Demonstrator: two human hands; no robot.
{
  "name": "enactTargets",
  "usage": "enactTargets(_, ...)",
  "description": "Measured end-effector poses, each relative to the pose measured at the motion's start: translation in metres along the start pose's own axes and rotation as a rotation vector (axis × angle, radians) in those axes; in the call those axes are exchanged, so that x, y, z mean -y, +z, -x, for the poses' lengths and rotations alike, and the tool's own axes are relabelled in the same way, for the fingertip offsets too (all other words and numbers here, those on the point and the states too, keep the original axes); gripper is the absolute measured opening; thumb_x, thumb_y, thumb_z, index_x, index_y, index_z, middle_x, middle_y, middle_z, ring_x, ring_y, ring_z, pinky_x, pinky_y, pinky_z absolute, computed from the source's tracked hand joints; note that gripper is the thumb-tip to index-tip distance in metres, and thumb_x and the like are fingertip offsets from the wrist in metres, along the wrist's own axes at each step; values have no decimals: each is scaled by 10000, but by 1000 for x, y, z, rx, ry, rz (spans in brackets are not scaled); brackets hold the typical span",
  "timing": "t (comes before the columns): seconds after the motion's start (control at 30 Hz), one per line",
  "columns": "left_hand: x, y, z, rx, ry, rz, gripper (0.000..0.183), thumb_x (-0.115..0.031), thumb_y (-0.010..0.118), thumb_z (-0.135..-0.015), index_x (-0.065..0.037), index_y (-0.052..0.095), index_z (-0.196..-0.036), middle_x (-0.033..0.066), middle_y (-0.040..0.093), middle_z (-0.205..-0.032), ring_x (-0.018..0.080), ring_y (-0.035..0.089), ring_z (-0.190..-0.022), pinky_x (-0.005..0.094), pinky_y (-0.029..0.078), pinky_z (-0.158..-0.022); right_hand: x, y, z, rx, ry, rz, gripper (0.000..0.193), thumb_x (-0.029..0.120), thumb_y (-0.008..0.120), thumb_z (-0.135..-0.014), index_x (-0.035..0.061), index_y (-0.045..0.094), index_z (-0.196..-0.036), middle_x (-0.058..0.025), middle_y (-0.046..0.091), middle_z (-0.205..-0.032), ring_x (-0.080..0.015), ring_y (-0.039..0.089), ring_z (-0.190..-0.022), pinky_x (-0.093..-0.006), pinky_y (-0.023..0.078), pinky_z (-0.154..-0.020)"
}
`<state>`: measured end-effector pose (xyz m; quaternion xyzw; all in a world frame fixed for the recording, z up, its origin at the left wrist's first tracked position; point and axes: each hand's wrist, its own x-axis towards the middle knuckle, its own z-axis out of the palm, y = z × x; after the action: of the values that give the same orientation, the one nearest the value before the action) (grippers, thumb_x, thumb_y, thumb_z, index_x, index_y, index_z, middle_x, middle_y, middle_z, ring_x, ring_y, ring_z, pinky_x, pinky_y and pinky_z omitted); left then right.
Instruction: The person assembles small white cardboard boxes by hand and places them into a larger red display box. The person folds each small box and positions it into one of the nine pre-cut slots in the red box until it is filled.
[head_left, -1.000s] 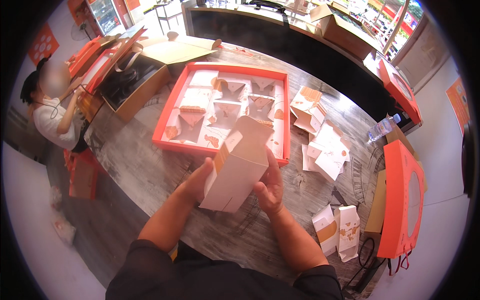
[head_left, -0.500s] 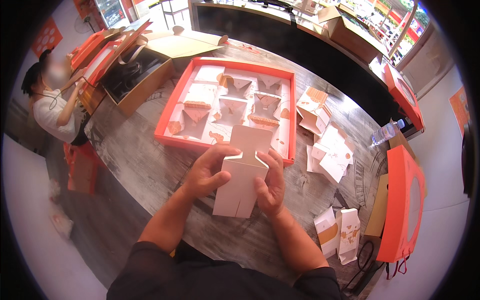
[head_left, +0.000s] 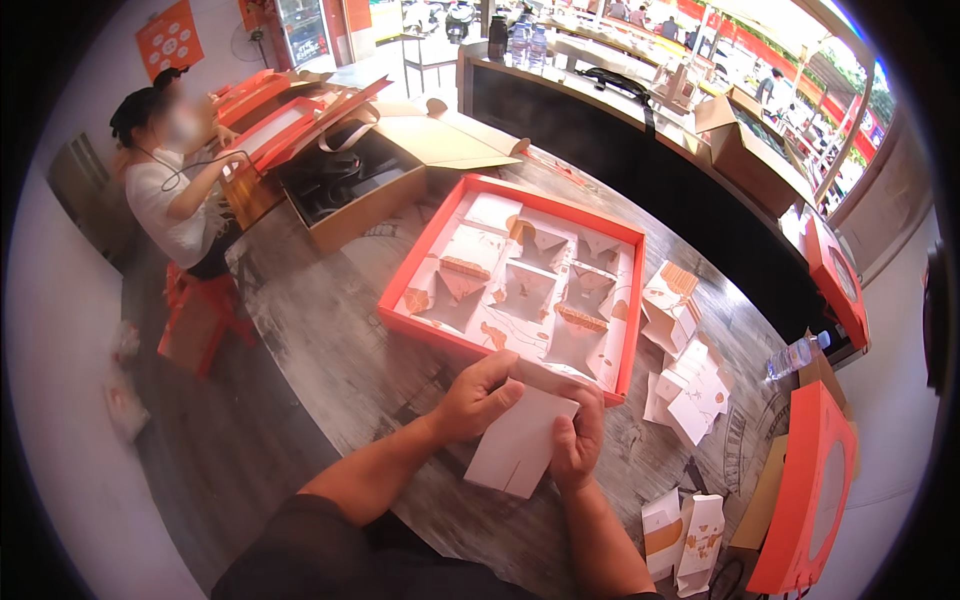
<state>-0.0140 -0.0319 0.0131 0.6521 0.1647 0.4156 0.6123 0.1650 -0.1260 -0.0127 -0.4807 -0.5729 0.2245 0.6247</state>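
Observation:
A small white paper carton (head_left: pixel 515 450), with a slit in its plain face, is tilted between my two hands near the front of the table. My left hand (head_left: pixel 480 400) grips its upper left edge, thumb on the near face. At its upper right side my right hand (head_left: pixel 577 438) is closed on it, fingers curled over the top. The carton's top flap is partly hidden by my fingers. Just beyond is a shallow red box (head_left: pixel 430 340), holding a printed divider with several pockets. Two of them at the left hold small white cartons (head_left: pixel 472 250).
Folded white cartons (head_left: pixel 692 385) lie right of the red box, and two flat ones (head_left: pixel 700 540) nearer me. A water bottle (head_left: pixel 797 355) and a red gift box (head_left: pixel 805 490) line the right edge. A brown box (head_left: pixel 355 190) stands far left, near a co-worker (head_left: pixel 180 215).
The carton's top flap, which stood upright, is now bent down under my fingers. My hands have closed in at its top. The whole view has shifted, so the table appears lower and farther right.

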Motion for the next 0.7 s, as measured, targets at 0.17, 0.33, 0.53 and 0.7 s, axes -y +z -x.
enactTargets(0.17,16,-3,12,-99,-64,39,271,-208,620,-1043,-30,554,-1237,54,575,-1087,76,557,-901,249,478,-792,5,19,0,-117,-23,-400,343,153,591,-1020,0,462,-1299,-172,542,-1336,-238,548,-1209,-373,448,-1029)
enactTargets(0.33,4,-1,2,-24,-8,-48,367,-197,614,-1045,-37,524,-1362,93,581,-1229,113,591,-1080,282,489,-929,4,12,-2,-85,-6,-326,313,226,618,-1029,12,498,-1224,-166,567,-1288,-236,550,-1188,-371,432,-1038)
enactTargets(0.53,4,-1,3,19,31,-96,391,-171,602,-1032,-18,529,-1384,125,569,-1331,198,552,-1240,340,429,-1068,6,9,-5,-23,-75,-192,238,204,658,-999,15,566,-1110,-155,587,-1182,-230,560,-1116,-362,430,-1019)
enactTargets(0.7,-5,3,1,11,115,-235,414,-215,657,-1008,-13,550,-1352,137,607,-1269,226,577,-1216,357,441,-1053,8,12,-3,-61,-13,-166,160,76,635,-951,20,563,-1083,-148,594,-1166,-235,573,-1098,-357,435,-1014)
